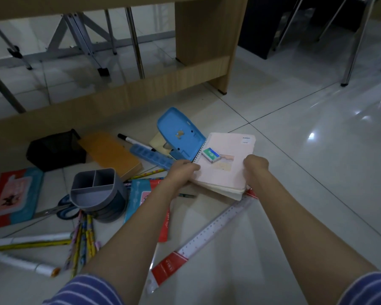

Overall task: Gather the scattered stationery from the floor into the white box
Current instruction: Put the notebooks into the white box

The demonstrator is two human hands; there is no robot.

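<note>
My left hand (182,170) and right hand (256,167) grip opposite edges of notebook (226,157); 1 eraser (211,155) rides on top; white box unseen.

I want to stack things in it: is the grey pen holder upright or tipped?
Upright. The pen holder stands on its base with its three compartments facing up; they look empty.

No wording can be read with certainty. The pink notebook (226,159) bears a small white label with blurred print, the ruler's red sleeve (171,268) carries faint illegible lettering, and the clear ruler (216,230) shows unnumbered tick marks.
</note>
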